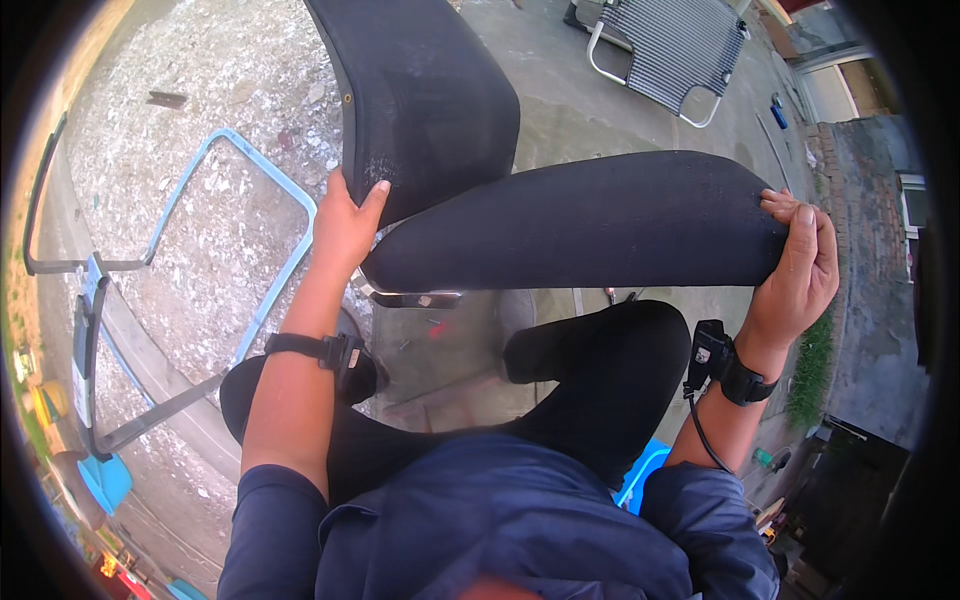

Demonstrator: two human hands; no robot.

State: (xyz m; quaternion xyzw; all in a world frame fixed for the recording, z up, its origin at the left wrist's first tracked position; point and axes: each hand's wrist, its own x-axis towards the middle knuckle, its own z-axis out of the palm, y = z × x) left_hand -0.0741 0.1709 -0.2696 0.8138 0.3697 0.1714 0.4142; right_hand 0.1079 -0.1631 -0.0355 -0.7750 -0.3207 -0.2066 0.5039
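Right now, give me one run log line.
left hand: holding edge of upper black cushion; right hand: gripping right end of lower black cushion; blue frame: at left

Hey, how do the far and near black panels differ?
The far panel runs away from you; the near panel lies crosswise. Your left hand holds the far panel, your right hand the near panel's right end. The far panel shows an eyelet; the near panel shows none. Both are black.

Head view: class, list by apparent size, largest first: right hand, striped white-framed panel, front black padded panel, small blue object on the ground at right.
Front black padded panel
Striped white-framed panel
Right hand
Small blue object
Real sizes may differ with distance.
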